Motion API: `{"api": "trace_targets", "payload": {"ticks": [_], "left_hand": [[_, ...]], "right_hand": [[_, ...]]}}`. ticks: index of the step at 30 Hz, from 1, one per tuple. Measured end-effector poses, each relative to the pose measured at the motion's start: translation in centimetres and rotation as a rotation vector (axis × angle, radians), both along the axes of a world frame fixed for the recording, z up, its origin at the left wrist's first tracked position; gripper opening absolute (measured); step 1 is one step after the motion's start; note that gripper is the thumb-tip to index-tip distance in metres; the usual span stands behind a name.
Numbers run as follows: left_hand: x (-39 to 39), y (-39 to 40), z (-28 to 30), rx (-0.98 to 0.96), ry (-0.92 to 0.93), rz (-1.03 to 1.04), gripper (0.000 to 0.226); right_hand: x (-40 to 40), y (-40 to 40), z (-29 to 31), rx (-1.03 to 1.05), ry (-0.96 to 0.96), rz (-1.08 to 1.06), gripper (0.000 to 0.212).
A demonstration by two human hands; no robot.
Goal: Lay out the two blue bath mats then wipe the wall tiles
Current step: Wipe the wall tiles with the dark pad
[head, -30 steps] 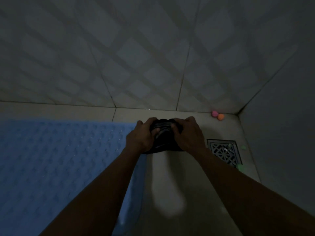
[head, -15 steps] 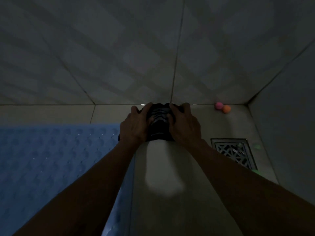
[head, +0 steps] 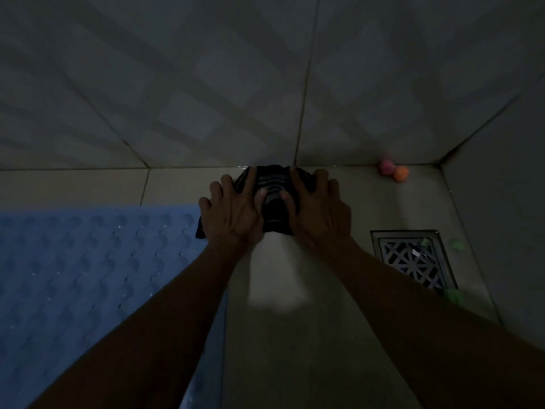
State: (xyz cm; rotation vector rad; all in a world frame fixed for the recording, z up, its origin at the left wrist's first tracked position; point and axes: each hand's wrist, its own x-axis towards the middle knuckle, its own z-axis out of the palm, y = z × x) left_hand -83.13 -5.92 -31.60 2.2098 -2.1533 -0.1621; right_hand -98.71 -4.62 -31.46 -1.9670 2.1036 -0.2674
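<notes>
**Q:** At the foot of the tiled wall, what were your hands doing?

**A:** Both pressed a dark, bunched cloth with pale wavy stripes (head: 272,193) flat against the pale floor tile (head: 295,335). My left hand (head: 233,214) lay over its left side with fingers spread and fairly straight. My right hand (head: 317,212) covered its right side the same way, thumb resting on the fabric. Neither hand curled round it; they bore down on it.

**Q:** What had just changed?

**A:** A second earlier I gripped the cloth in curled fingers, well short of the wall. By this moment I had pushed it forward until its far edge touched the seam where floor meets the grey, diamond-patterned wall tiles (head: 206,84), and my fingers had flattened.

**Q:** What did that mean for the job?

**A:** One blue, bumpy rubber bath mat (head: 73,276) lay spread on the floor at my left, its corner beside my left wrist. I could not see the second mat. I judged the wiping was about to move from floor up onto the wall.

**Q:** Anything else nearby?

**A:** A square metal floor drain (head: 413,258) sat to my right. A pink ball (head: 386,166) and an orange ball (head: 401,174) touched each other in the corner.
</notes>
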Motion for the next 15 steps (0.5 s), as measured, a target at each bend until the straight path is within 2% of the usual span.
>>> {"api": "trace_targets", "payload": {"ticks": [6, 15], "left_hand": [[0.1, -0.7, -0.4, -0.023, -0.023, 0.033, 0.059], [0.0, -0.2, 1.1, 0.072, -0.094, 0.005, 0.063]], "right_hand": [[-0.2, -0.6, -0.2, 0.05, 0.044, -0.008, 0.07], [-0.1, 0.1, 0.8, 0.17, 0.058, 0.006, 0.073]]}}
